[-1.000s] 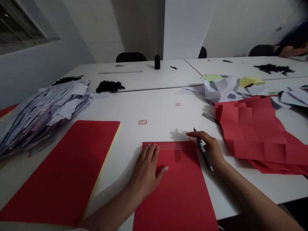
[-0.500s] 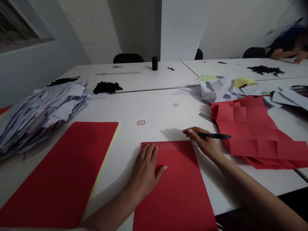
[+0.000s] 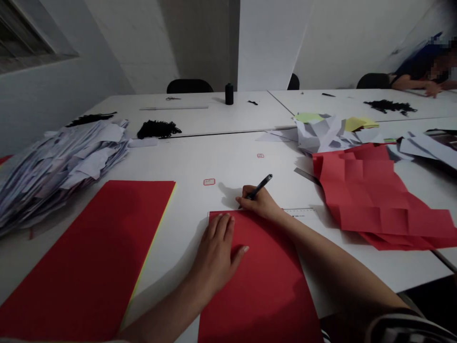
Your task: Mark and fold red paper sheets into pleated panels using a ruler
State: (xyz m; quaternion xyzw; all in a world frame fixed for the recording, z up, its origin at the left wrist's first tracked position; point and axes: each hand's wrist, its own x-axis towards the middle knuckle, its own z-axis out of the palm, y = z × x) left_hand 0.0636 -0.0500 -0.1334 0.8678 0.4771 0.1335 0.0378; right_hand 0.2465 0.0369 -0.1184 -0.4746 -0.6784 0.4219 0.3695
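Moved since the earlier frame: swung leftward from the sheet's right corner to the middle of its far edge, right hand (image 3: 259,202) with pen (image 3: 262,185), tip turned down; striped sleeve (image 3: 407,328) now showing at lower right.
Right hand: closed around the pen in a writing hold, thumb and fingers pinched low near the tip.
Pen: slanted, tip down and to the left, tail up and to the right; just right of the left fingertips and slightly beyond.
Pen tip: at the far edge of the red sheet (image 3: 257,276); too dim and small to tell touching from hovering.
Left hand (image 3: 217,243): laid flat, fingers together, thumb spread, gripping nothing; resting over the sheet's far left corner and on the clear ruler (image 3: 303,212).
Red sheet: directly in front, between both forearms, long axis running away from the body.
Clear ruler: set crosswise along the far edge, about square to the sheet's long axis, right end jutting past the paper beyond the right forearm.
Nearer hand: right at mid-edge, left at the ruler's left end.
Red stack (image 3: 107,247): left of the left forearm, apart from the sheet.
Creased red paper (image 3: 371,190): on the right, beyond the right forearm.
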